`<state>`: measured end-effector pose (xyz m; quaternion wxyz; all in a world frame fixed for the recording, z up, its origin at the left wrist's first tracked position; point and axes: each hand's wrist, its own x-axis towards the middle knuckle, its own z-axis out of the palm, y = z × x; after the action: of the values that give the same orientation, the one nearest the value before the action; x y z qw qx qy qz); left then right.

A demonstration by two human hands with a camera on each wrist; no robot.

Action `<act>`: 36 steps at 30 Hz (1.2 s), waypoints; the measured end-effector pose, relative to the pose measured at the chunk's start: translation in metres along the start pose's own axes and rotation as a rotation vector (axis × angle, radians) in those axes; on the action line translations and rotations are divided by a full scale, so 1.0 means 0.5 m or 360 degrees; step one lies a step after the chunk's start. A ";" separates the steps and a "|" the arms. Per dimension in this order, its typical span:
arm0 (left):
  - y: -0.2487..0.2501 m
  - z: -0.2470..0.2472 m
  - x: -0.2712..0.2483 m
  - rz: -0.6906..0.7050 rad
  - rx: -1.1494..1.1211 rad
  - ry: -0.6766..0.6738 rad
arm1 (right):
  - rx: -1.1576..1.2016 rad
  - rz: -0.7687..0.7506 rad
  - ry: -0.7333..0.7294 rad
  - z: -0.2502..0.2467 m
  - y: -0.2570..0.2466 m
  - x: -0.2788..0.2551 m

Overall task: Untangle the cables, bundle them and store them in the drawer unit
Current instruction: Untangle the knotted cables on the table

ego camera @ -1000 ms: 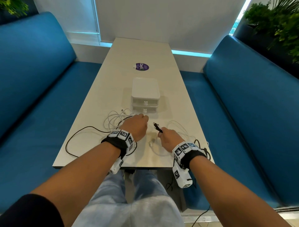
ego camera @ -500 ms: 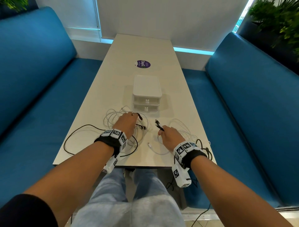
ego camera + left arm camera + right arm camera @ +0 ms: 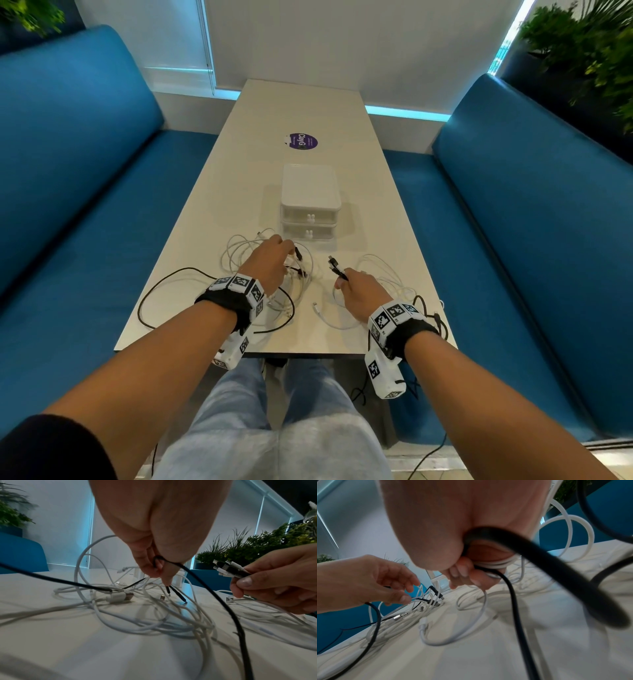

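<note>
A tangle of white cables point(image 3: 263, 274) lies on the near part of the table, with a black cable point(image 3: 161, 291) looping out to the left. My left hand point(image 3: 291, 255) is over the tangle and pinches a loop of the black cable point(image 3: 173, 562) between thumb and fingers point(image 3: 145, 566). My right hand point(image 3: 340, 279) grips several cable plug ends point(image 3: 335, 266), black and white point(image 3: 228, 569), held together above the table; their cords trail back over the right edge. The white two-drawer unit point(image 3: 310, 202) stands just beyond the cables, both drawers shut.
The table's near edge point(image 3: 291, 354) is close to my wrists. More white cable point(image 3: 387, 277) lies right of my right hand, and black cable point(image 3: 435, 318) hangs off the right corner. A purple sticker point(image 3: 303, 141) sits mid-table. Blue benches flank both sides.
My left hand has moved left, away from my right hand, onto the tangle and taken hold of the black cable. My right hand keeps the plug ends and has barely moved.
</note>
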<state>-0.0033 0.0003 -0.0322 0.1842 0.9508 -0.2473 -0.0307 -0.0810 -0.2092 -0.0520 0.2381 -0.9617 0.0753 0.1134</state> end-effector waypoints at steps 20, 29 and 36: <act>0.027 -0.043 0.002 -0.0115 0.0386 -0.0001 | 0.0044 -0.0017 0.0029 -0.017 -0.004 -0.018; 0.046 -0.059 -0.017 -0.0173 0.0550 -0.0077 | 0.0037 0.0013 0.0045 -0.024 -0.009 -0.023; 0.087 -0.050 -0.021 0.0090 0.0310 0.0009 | 0.0064 0.0065 0.0077 -0.030 -0.013 -0.017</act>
<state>-0.0287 -0.0213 0.0065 0.0923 0.9569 -0.2754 0.0015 -0.0851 -0.2099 -0.0339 0.2530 -0.9574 0.1028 0.0933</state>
